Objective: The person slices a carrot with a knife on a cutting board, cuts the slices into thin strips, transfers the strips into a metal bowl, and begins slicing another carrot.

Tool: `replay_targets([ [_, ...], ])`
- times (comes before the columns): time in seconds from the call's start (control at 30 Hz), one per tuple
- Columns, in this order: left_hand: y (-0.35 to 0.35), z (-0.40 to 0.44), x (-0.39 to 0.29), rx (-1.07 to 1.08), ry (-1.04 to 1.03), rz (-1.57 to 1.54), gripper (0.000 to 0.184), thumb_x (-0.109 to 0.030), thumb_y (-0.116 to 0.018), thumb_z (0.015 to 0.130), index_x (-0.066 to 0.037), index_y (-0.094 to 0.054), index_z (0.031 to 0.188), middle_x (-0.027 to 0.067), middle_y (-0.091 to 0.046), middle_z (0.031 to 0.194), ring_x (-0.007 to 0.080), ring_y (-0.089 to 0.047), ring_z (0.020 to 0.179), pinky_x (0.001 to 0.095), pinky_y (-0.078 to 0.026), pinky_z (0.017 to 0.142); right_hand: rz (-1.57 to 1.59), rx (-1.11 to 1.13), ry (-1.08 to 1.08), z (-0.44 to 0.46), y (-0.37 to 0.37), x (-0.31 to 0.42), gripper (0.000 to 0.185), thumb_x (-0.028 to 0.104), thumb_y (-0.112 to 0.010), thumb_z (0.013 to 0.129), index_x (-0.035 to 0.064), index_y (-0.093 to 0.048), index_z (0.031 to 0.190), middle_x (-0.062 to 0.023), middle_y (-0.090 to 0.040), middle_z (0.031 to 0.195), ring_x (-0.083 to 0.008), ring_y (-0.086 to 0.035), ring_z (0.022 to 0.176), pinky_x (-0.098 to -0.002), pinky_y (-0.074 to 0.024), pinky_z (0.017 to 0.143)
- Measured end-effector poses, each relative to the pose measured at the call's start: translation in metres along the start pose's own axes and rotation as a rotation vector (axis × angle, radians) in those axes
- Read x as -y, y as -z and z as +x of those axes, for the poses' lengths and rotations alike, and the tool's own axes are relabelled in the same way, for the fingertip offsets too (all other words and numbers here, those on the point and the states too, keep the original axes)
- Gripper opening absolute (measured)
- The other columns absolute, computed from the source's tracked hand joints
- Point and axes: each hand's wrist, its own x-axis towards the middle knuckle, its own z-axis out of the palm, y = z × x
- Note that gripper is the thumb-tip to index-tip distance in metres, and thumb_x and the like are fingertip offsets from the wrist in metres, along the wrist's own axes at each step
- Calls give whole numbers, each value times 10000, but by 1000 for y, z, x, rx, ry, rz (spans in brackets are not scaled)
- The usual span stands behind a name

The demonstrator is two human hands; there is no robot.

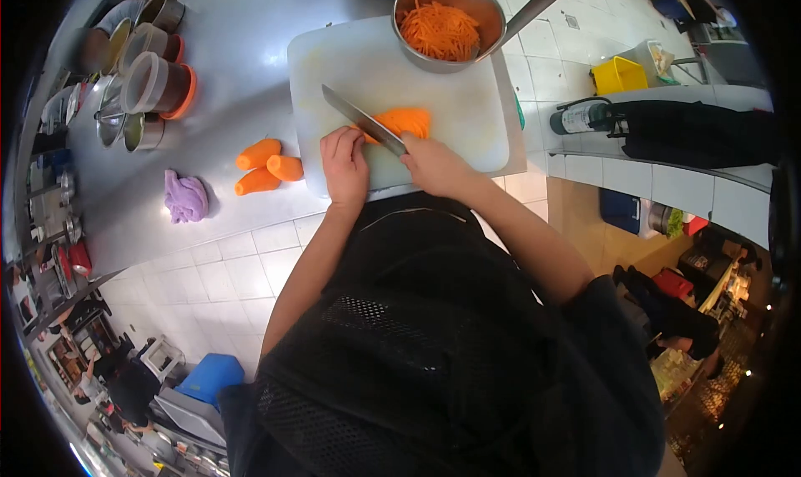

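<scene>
My right hand is wrapped round the handle of a knife, its blade pointing up and to the left. Under and beside the blade, sliced carrot lies on a white cutting board. My left hand has its fingers curled together at the left end of the carrot, close to the blade. At the board's top right stands a metal pot holding carrot shreds. Several peeled carrots lie left of the board.
A purple cloth lies on the metal counter. Containers of sauce and metal pots stand at the upper left. A yellow bin is at the right. Other people are at the lower right and lower left.
</scene>
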Motion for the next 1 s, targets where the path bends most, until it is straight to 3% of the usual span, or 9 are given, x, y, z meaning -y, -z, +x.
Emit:
replay_targets([
  [0.13, 2, 2, -2, -2, 36, 34, 137, 29, -670, 892, -27, -678, 1017, 122, -676, 1080, 344, -597, 1045, 418, -495, 935, 164, -54, 148, 7, 6, -18, 213, 147, -574, 1006, -35, -524, 1103, -300, -673, 885, -523, -654, 881, -573, -502, 781],
  [0.3, -1, 1, 2, 5, 41, 34, 128, 28, -672, 892, -32, -674, 1006, 116, -679, 1074, 340, -603, 1033, 418, -498, 928, 7, -26, -6, -17, 11, 19, 174, 91, -564, 978, -35, -539, 1094, -298, -671, 858, -497, -665, 855, -578, -509, 765],
  [0.5, 0, 0, 2, -7, 32, 38, 109, 34, -679, 893, -25, -660, 982, 122, -681, 1060, 340, -614, 1032, 416, -502, 918, -120, 14, 48, -45, 42, 45, 207, -24, -539, 870, -44, -528, 1076, -286, -675, 830, -488, -671, 822, -581, -515, 758],
  [1.0, -1, 1, 1, -26, 40, 21, 119, 42, -673, 881, -32, -661, 973, 109, -673, 1062, 337, -596, 1023, 414, -490, 917, -135, 101, -7, -57, 56, 64, 215, -35, -523, 842, -53, -490, 1054, -288, -652, 781, -500, -653, 785, -600, -500, 728],
])
